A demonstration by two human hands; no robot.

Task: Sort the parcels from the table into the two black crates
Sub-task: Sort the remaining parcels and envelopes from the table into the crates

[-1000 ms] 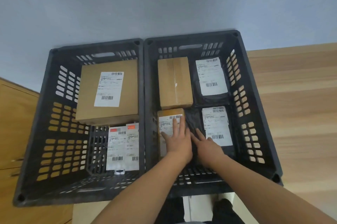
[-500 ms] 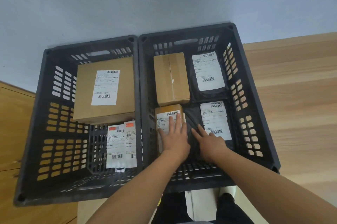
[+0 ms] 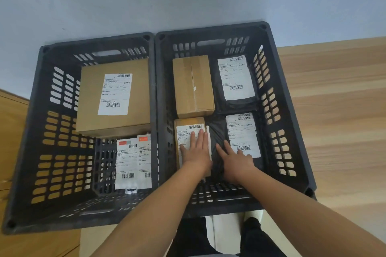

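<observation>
Standing side by side with rims touching, the 2 black crates hold every parcel in view. The left crate (image 3: 52, 110) carries a big box (image 3: 92, 100) at its far end and white labelled packets (image 3: 133, 164) at its near end. The right crate (image 3: 271, 110) carries 4 parcels: a plain box (image 3: 193, 87) far left, a black bag (image 3: 236, 105) far right, a second black bag (image 3: 217, 131) near right, and a small box (image 3: 189, 129) near left, just beside that second bag.

Both hands are down inside the right crate. The left hand (image 3: 197, 152) lies flat on the small box's label, fingers straight and close together. The right hand (image 3: 236, 158) rests on the second black bag, fingers straight and slightly spread. Neither grips anything.

Over the last second very little has changed: the parcels sit where they sat, and both hands stay on the same 2 parcels; only the view has drifted. That suggests the placing is finished and the hands are merely pressing this pair snug. No parcel shows outside the crates, so the sorting looks close to done.
</observation>
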